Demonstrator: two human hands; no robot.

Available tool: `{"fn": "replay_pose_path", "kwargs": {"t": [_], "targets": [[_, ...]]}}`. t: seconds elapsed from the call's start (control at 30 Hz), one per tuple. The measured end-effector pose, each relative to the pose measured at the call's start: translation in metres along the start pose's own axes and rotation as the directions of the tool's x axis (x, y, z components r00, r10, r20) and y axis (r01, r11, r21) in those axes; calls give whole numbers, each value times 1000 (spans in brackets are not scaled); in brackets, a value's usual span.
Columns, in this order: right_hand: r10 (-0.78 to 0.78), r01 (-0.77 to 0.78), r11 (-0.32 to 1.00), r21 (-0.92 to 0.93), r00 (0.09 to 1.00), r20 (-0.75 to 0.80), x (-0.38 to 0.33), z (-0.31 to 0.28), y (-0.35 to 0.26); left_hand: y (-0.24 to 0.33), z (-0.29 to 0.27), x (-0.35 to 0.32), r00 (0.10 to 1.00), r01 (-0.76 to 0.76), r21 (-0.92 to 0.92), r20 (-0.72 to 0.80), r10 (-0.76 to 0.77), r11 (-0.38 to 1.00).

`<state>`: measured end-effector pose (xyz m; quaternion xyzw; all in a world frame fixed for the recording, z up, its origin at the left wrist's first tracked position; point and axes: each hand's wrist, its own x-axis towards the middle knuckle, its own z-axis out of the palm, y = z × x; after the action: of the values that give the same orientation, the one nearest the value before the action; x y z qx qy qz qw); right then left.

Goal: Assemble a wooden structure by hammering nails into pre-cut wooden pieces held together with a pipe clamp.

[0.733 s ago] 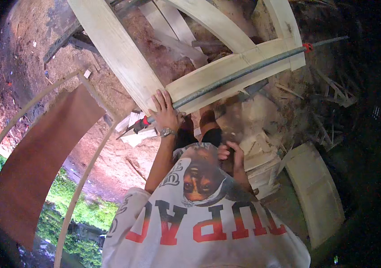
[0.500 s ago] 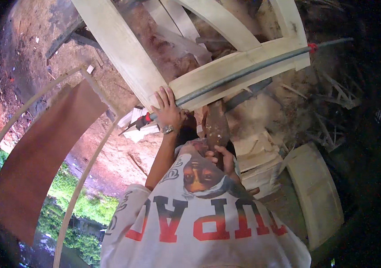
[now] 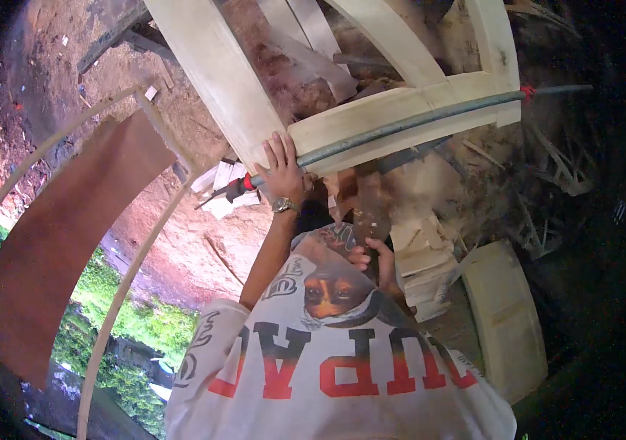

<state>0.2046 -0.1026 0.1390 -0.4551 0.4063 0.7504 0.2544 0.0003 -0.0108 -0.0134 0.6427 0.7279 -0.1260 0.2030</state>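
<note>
My left hand (image 3: 281,172) grips the lower left corner of a pale wooden frame (image 3: 214,70). Its fingers lie together over the face of the wood, and its palm is against a long grey bar clamp (image 3: 408,126) with red and black end fittings. The clamp runs along the frame's curved lower rail. Close to my shirt, my right hand (image 3: 380,262) is closed around the near end of a dark brown, speckled piece of wood (image 3: 369,211). The far end of that piece is in shadow beneath the rail, so I cannot make out its full shape.
To the left stands a curved frame with a reddish-brown panel (image 3: 71,235). A curved pale panel (image 3: 511,315) leans at the lower right. Scrap wood (image 3: 427,260) and thin offcuts (image 3: 548,165) litter the right side. Pale scraps (image 3: 228,198) lie on the dirt floor beside the clamp's end.
The frame and clamp appear slightly further right and lower in the view. My left hand keeps its place on the corner. My right hand and the brown wood have shifted a little to the right.
</note>
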Motion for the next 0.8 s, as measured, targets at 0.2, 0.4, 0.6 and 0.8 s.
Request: {"fn": "replay_pose_path", "kwargs": {"t": [0.2, 0.4, 0.6, 0.8], "targets": [[37, -8, 979, -202, 989, 140, 14, 69, -9, -1, -6, -2, 1000, -6, -72, -9, 5, 997], [258, -342, 885, 315, 925, 280, 17, 14, 14, 1, -6, -2, 1000, -15, -38, 5, 15, 999], [-120, 119, 993, -12, 993, -14, 26, 3, 2, -2, -1, -2, 1000, -2, -4, 30, 2, 1000], [257, -315, 917, 247, 936, 240, 34, 38, 4, 5, -14, 0, 994, 6, -13, 107, -4, 1000]]}}
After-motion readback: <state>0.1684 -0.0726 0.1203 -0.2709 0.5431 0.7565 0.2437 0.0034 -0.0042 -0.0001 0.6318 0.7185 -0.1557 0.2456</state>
